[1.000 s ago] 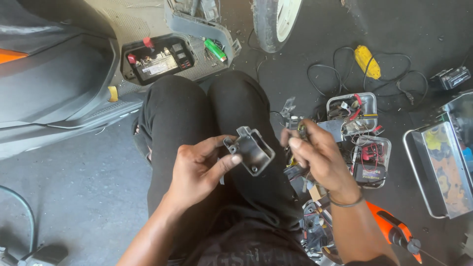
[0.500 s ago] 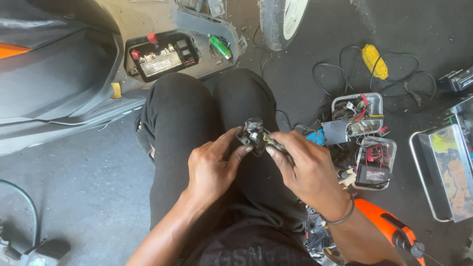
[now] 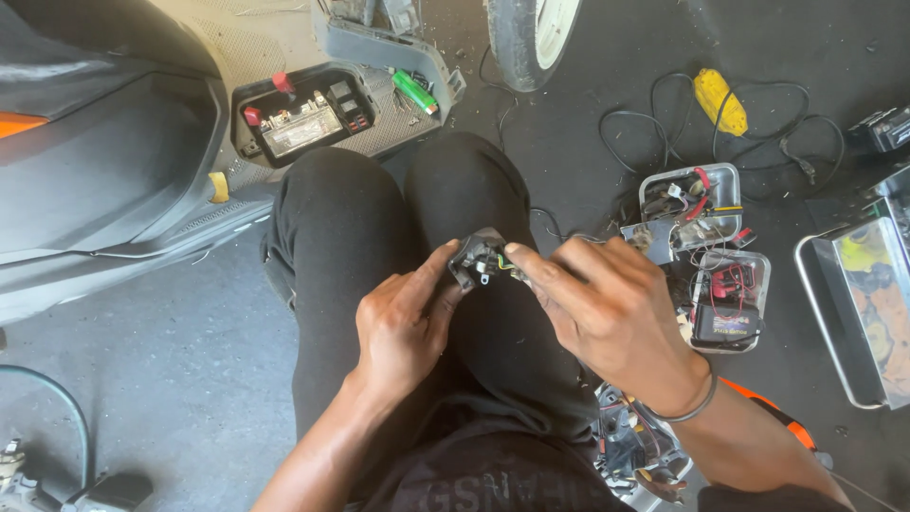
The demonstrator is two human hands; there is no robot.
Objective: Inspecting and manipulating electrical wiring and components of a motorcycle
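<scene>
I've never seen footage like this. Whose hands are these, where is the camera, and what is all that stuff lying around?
The camera sits on the person's head and looks down, so you see their own two bare hands over their knees in black trousers. The left hand and the right hand together hold a small grey electrical part with thin wires coming out of it. On the dark floor to the right lie clear plastic boxes of small parts, a yellow plug on a black cable and a metal tray. Ahead stands a scooter with its battery compartment open, and a green lighter lies beside it.
</scene>
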